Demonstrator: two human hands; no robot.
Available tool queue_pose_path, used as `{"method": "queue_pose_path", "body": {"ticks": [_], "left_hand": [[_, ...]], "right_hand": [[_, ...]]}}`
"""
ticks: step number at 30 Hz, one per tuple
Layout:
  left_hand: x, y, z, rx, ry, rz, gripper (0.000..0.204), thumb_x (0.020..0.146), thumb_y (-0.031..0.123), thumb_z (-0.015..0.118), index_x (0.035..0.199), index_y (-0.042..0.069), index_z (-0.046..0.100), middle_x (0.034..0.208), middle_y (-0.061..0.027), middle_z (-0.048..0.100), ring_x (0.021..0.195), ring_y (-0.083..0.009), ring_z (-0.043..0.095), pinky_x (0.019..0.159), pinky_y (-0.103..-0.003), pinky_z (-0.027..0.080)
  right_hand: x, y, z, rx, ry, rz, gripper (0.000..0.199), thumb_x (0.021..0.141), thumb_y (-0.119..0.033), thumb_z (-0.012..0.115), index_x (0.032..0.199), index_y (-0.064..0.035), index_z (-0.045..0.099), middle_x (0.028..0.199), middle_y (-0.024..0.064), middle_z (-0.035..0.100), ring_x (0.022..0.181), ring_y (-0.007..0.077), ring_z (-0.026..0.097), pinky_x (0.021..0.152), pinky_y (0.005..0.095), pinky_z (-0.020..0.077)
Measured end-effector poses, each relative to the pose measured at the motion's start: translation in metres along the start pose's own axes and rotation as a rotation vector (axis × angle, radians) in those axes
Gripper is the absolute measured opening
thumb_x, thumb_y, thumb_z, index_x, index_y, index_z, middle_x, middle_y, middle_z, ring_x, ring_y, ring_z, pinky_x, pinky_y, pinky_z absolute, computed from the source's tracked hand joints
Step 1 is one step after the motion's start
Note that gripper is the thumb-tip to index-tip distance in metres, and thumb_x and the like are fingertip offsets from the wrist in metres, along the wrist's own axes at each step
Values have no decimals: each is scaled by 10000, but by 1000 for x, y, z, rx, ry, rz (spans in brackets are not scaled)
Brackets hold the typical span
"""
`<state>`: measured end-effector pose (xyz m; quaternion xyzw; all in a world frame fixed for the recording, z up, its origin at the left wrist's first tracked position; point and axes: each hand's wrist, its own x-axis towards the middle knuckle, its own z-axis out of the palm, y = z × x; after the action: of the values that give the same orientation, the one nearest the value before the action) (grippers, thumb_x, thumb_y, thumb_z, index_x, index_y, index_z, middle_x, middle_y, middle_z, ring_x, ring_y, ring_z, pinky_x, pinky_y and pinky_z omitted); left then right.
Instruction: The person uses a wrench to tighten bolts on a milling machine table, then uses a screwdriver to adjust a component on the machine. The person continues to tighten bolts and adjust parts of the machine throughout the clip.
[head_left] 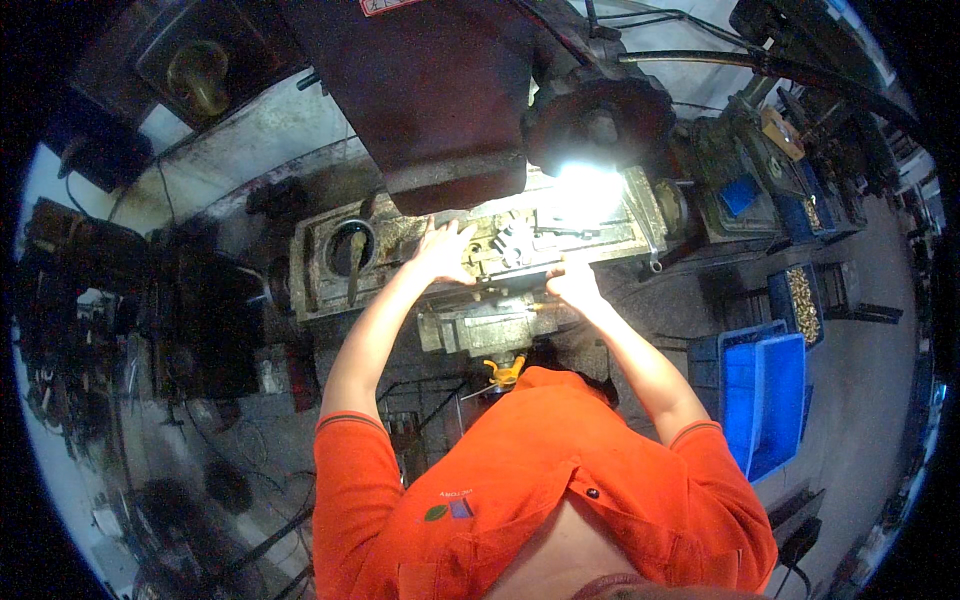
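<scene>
My left hand (pixel 443 254) lies over the long metal machine table (pixel 316 288), its fingers spread, beside a metal clamping fixture (pixel 514 243). At the table's front edge, right of the fixture, my right hand (pixel 573 283) is closed with the fingers curled in. Whatever it grips, if anything, is hidden by the hand. A round dark container (pixel 349 248) with a brush-like handle sticking out sits at the table's left end. Near the right end lies a wrench (pixel 648 235). Lamp glare (pixel 588 186) washes out part of the table behind my right hand.
A large dark machine housing (pixel 430 100) hangs over the table's far side. Below the table's front is a yellow handle (pixel 505 372). To the right stand a blue crate (pixel 765 400) and a smaller bin of small metal parts (pixel 803 303). Dark machinery fills the left.
</scene>
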<state>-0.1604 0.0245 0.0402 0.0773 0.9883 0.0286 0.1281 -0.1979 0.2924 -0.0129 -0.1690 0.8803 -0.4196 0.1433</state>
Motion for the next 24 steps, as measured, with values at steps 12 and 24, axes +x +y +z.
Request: {"method": "queue_pose_path", "body": {"ticks": [12,24], "left_hand": [[1,0,2,-12,-7,-16,1005,481,487,751,1305,113,314,1271,-254,368,1167,-339,406,1049,-517,96],[-33,15,-4,119,316,111,619,649,384,685,1158,91,491,1043,-112,547,979,-272,517,1035,-493,179]], "right_hand": [[-4,0,-3,2,-37,-26,304,546,-159,578,797,5,630,839,151,540,805,270,568,714,325,463],[-42,-14,-21,-11,104,-139,400,559,-122,572,928,17,633,1248,169,460,1000,260,557,863,276,422]]}}
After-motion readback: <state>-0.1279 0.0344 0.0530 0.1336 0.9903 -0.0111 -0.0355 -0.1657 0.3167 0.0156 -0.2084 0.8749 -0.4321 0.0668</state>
